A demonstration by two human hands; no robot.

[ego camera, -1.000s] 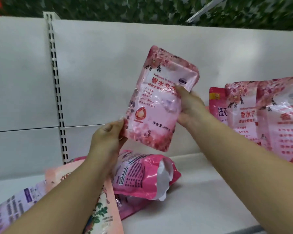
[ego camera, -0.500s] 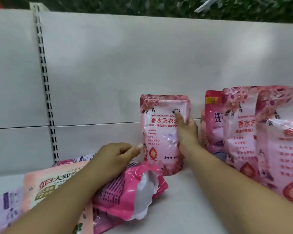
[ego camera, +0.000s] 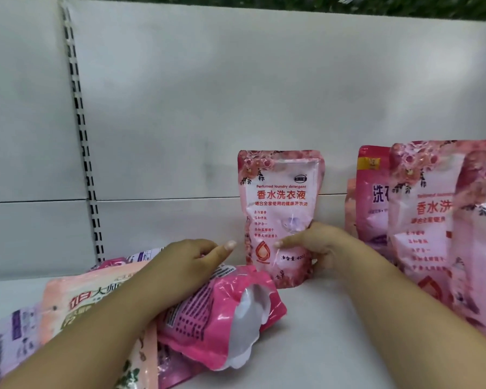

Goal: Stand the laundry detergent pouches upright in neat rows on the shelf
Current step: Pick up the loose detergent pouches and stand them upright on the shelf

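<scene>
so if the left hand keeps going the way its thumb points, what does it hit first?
Most likely the standing pouch: the left hand points its thumb right toward the pouch's lower left edge, with a small gap between. Depth is unclear; it could instead meet the right hand thumb there.

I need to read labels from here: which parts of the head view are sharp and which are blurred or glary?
Head view: the upright pouch at centre is sharp and legible; the standing pouches at the right edge are blurred and stretched; glare streaks the lying pink pouch; lighting is soft, shadows faint.
</scene>
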